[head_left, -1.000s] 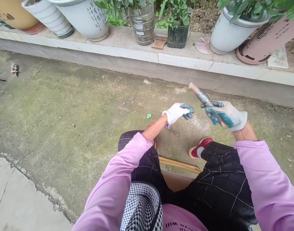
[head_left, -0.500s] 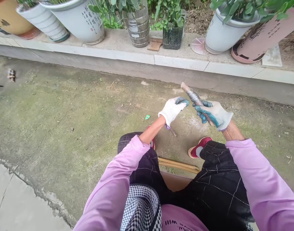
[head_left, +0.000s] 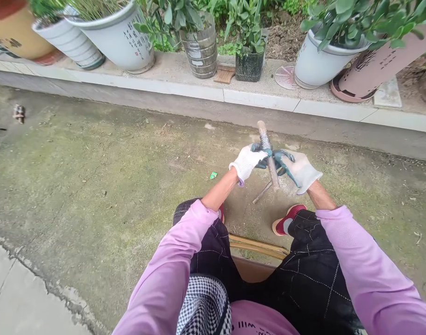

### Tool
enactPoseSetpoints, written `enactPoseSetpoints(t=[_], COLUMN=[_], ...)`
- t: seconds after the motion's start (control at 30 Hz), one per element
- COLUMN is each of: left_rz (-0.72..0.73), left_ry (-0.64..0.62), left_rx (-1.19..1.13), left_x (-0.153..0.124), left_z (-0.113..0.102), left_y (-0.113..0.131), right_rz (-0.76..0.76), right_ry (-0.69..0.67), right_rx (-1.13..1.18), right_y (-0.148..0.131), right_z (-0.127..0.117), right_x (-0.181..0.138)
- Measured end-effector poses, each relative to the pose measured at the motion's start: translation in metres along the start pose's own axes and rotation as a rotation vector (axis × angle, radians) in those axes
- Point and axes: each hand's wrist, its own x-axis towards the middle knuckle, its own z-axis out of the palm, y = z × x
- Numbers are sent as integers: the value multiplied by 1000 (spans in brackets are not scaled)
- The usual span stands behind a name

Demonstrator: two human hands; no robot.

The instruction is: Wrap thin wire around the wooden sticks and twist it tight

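A short wooden stick [head_left: 273,173] stands tilted between my hands, with silvery wire [head_left: 264,138] coiled around its upper part. My left hand [head_left: 248,161], in a white glove with a dark teal palm, closes on the stick just below the coil, thumb across the front. On the other side, my right hand [head_left: 296,168], gloved alike and slightly blurred, has its curled fingers against the stick's right edge; its fingertips are partly hidden. Beneath them a thin twig [head_left: 262,193] lies on the ground.
Potted plants, among them a white pot [head_left: 329,58] and a black pot [head_left: 249,65], line a low tiled ledge [head_left: 258,101] ahead. A green wrapper [head_left: 213,175] lies on the mossy concrete. A small bundle [head_left: 19,113] is far left. Red shoes [head_left: 288,219] flank yellowish slats [head_left: 258,246].
The stick, earlier in my right hand alone, has swung more upright and moved left. My left hand now grips it, and my right hand has shifted left and lower on its side.
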Motion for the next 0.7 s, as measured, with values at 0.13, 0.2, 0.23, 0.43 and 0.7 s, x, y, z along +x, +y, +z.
enactPoseSetpoints(t=[0.13,0.2,0.23,0.43,0.7], left_rz=[-45,-9,8,29,-28], left_ry=[-98,-87,-78,-103,-262], left_rx=[-10,-3,16,125,156], left_x=[-1,-2,-3,-26,-88], left_z=[0,1,1,0,-11], left_y=[8,8,6,0,9], right_rz=[58,25,14,-36,-128], right_ry=[114,112,94,-25,-79], right_rx=[128,79,33,-220,47], right_y=[6,4,2,-3,7], right_z=[-8,-3,0,0,7], right_x=[5,3,0,-10,-16])
